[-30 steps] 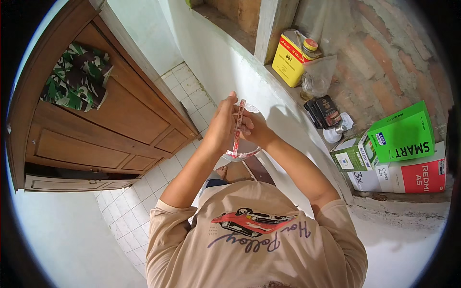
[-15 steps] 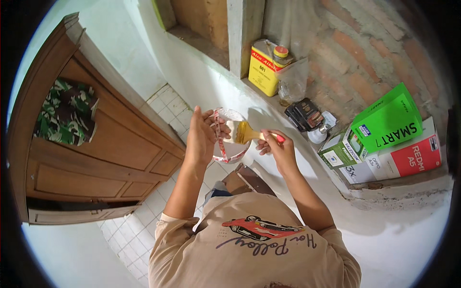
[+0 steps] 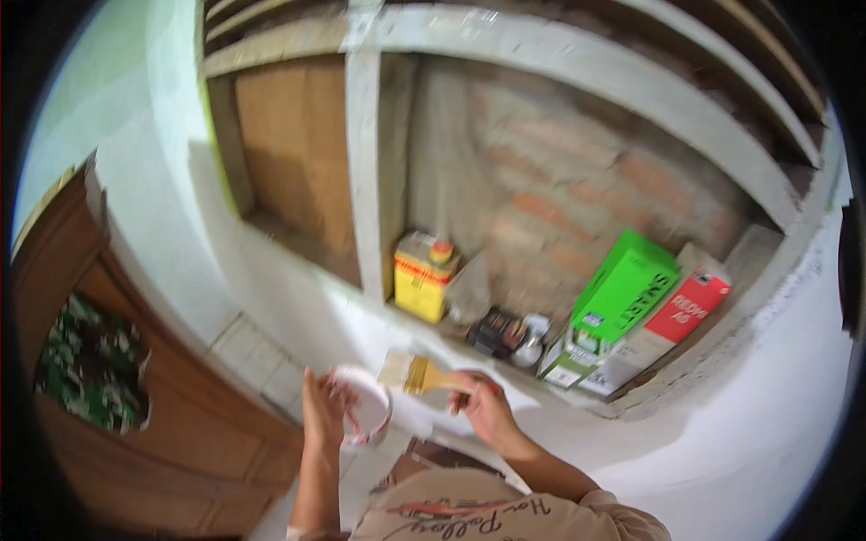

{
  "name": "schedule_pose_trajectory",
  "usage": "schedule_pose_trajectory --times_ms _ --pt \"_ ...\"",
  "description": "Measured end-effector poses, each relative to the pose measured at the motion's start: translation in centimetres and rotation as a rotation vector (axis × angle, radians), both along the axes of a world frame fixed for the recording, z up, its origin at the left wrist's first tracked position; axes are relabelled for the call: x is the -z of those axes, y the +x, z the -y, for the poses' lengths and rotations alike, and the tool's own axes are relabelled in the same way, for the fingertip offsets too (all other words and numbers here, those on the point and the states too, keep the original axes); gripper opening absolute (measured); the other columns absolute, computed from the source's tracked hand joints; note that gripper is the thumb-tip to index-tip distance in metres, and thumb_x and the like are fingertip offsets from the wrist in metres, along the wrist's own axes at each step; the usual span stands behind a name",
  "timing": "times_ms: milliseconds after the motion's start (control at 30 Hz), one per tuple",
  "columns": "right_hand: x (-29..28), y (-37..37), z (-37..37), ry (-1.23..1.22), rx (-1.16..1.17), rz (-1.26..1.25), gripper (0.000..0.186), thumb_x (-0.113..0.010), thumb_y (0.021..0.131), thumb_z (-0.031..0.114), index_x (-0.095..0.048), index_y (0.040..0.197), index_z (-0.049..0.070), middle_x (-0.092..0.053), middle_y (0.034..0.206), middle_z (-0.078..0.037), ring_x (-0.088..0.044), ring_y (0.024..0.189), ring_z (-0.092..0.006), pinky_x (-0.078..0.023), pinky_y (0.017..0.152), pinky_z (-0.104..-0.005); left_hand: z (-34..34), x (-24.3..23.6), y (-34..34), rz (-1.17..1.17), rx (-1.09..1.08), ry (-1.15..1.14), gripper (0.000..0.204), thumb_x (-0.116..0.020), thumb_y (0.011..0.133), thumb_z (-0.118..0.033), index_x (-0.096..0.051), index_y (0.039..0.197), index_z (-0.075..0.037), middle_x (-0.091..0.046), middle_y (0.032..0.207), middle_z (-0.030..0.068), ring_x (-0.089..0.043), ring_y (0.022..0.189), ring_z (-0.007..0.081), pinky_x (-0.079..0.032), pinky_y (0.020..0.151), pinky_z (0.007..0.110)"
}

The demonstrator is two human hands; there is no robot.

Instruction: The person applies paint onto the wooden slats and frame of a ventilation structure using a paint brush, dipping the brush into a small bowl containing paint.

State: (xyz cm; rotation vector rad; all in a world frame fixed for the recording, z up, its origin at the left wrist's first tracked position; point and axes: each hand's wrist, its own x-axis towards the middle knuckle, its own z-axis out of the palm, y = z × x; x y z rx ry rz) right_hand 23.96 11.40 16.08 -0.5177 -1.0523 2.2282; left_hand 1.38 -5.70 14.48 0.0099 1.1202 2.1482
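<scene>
My left hand [image 3: 323, 410] is closed around the red-and-white handle of a small white bucket [image 3: 372, 436], holding it up in front of me. Part of the bucket's far left side is hidden behind the fingers, and its contents look whitish. In my right hand [image 3: 484, 408] is a wide paintbrush [image 3: 419, 375], gripped by its wooden handle. The brush lies sideways, its pale bristles pointing left, just above and beside the bucket's right rim.
A wall recess holds a yellow can [image 3: 420, 287], a clear plastic bag [image 3: 469, 293], a black object [image 3: 496, 332], a light bulb [image 3: 528, 350], a green box [image 3: 622, 287] and a red-and-white box [image 3: 686, 311]. A wooden cabinet [image 3: 194, 433] with camouflage cloth [image 3: 90, 365] stands left.
My view has tilted up toward the recess and its beams. The paintbrush has come away from over the bucket's opening, up and to the right of it.
</scene>
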Motion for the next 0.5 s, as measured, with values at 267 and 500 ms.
schedule_pose_trajectory --times_ms 267,500 --pt "-13.1 2.5 -1.1 0.494 0.074 -0.219 0.016 -0.054 0.095 0.003 -0.056 0.110 0.001 -0.063 0.080 -0.016 -0.062 0.069 -0.0246 -0.052 0.058 -0.0365 0.4 5.6 -3.2 0.042 0.029 -0.038 0.054 -0.045 0.093 -0.058 -0.045 0.105 -0.005 -0.053 0.079 0.0103 -0.056 0.063 0.0259 -0.049 0.057 0.042" --pt "-26.2 5.8 -1.4 1.089 0.660 -0.175 0.011 -0.057 0.092 0.004 -0.050 0.101 0.001 -0.061 0.074 -0.014 -0.060 0.053 -0.0199 -0.049 0.048 -0.0313 0.4 8.1 -4.3 0.094 0.077 -0.059 0.050 -0.046 0.094 -0.054 -0.044 0.100 -0.005 -0.053 0.077 0.0118 -0.057 0.057 0.0275 -0.049 0.052 0.042"
